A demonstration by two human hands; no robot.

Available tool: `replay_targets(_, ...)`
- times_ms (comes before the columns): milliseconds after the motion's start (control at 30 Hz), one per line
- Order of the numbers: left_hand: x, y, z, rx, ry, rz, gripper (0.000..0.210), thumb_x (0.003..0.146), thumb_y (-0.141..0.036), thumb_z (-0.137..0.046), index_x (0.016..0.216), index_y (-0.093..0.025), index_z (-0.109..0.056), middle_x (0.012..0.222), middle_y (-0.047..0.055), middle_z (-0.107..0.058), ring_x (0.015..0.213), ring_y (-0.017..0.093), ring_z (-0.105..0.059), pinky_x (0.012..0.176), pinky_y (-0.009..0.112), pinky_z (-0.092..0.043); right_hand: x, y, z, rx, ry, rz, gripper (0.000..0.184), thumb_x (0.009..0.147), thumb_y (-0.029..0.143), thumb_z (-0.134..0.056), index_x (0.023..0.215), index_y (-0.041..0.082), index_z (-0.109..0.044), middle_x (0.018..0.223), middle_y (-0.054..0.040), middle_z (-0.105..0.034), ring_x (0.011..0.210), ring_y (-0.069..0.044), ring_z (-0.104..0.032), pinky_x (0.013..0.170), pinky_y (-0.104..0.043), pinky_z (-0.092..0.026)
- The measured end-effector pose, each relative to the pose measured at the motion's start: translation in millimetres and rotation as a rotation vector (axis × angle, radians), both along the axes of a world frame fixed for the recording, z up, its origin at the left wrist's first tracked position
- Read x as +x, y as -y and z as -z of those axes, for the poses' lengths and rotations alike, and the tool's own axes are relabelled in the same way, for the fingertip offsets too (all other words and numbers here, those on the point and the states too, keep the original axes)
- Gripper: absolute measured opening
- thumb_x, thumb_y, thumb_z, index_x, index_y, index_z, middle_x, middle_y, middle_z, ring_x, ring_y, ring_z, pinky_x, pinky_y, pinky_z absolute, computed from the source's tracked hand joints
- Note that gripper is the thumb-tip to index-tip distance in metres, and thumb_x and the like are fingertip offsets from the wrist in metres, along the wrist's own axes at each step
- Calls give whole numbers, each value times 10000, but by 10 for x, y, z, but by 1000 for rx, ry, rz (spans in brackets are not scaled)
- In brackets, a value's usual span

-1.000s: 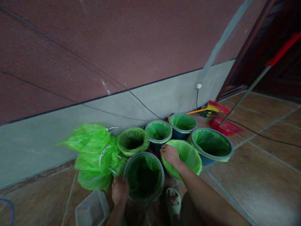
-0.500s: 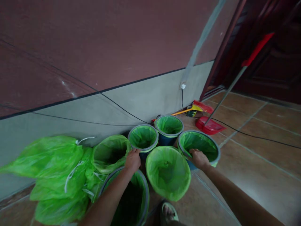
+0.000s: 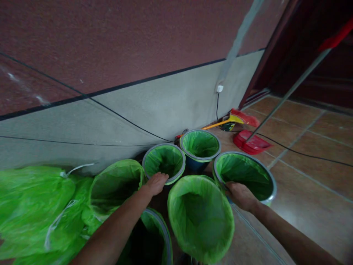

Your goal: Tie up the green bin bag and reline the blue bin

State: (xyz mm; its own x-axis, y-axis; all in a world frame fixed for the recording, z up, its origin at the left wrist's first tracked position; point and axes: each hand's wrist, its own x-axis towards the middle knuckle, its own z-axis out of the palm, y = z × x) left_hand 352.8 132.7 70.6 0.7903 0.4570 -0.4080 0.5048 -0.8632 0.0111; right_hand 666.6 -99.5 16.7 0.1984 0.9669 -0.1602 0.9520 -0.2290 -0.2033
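My left hand (image 3: 157, 183) is closed over the near rim of a round trash bin (image 3: 184, 162) lined with a green bag. On the right, my right hand (image 3: 240, 194) grips the near-left rim of another lined trash bin (image 3: 273, 180), with the fingers over the edge. Between my arms stands a bin covered by a green bag (image 3: 201, 217), its mouth facing me. Behind it, near the wall, is a blue lined bin (image 3: 197, 165). Partly hidden by my left forearm are a bag-covered bin (image 3: 116, 176) and a grey-rimmed bin (image 3: 165, 232).
Bunched green bags with white drawstrings (image 3: 33, 209) lie at left. By the wall are a broom (image 3: 234, 117), a dark can (image 3: 228, 126) and a red long-handled dustpan (image 3: 249, 142). A black cable (image 3: 303, 152) crosses the tiled floor.
The view has moved closer and lower over the bins. Both hands keep their holds on the same two rims, and the bins keep their arrangement.
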Motion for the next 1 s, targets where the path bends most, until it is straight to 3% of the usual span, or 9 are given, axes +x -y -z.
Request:
replay_targets(200,26,-101,-163,-56,-49,93,309,834,-50,-482,1101,-155,-597,979,123,-721,1002,260,-679,856,338,-508,45,-41,-116,-122,-103,46,233,904,293,-486,825,175,-671,796,-77,-709,760,-197,-667,673,-269,-408)
replay_targets(400,68,-254,-324,-174,-75,86,303,841,-108,-545,1131,-172,-605,1073,106,-714,1018,234,-677,833,288,-502,25,-3,-166,-96,-232,97,273,908,318,-459,843,183,-687,801,-75,-716,764,-208,-670,675,-277,-417)
replay_targets(500,52,-215,-300,-171,-68,52,212,847,-135,-552,1035,-170,-641,1071,95,-712,1020,226,-674,845,281,-500,-39,68,-195,-56,-219,139,258,890,292,-477,902,178,-708,897,-98,-737,849,-228,-684,738,-286,-451)
replay_targets(600,14,-98,-245,-95,-8,-28,199,839,-226,-610,1027,-182,-658,1105,95,-705,1065,252,-661,893,317,-499,-189,-29,-284,85,-95,191,299,876,296,-522,1064,155,-707,1093,-150,-721,1001,-272,-666,851,-320,-467)
replay_targets(700,-1,-105,-228,0,166,-212,312,895,-359,-573,1155,-198,-632,1181,93,-691,1103,247,-649,951,335,-487,-456,-490,-430,152,-110,225,367,929,310,-475,1201,156,-666,1065,-136,-737,940,-243,-694,831,-305,-487)
replay_targets(800,14,-360,-260,170,286,-491,361,954,-321,-470,1252,-149,-579,1230,123,-673,1132,226,-641,990,316,-472,-793,-1217,-528,97,-159,225,369,954,350,-475,1187,137,-666,963,-122,-757,935,-227,-707,823,-283,-497)
replay_targets(900,19,-751,-268,286,195,-669,389,923,-250,-490,1262,-71,-559,1213,176,-669,1132,245,-646,972,311,-485,-1066,-1865,-507,19,-98,289,394,932,412,-534,1088,86,-689,1025,-190,-734,1005,-266,-696,835,-309,-514)
replay_targets(1000,1,-1090,-188,270,71,-684,379,870,-176,-527,1221,-52,-598,1192,206,-679,1130,260,-654,943,312,-506,-1187,-2206,-422,-55,-101,340,293,907,298,-567,1039,75,-704,1046,-236,-716,1011,-288,-699,815,-332,-534)
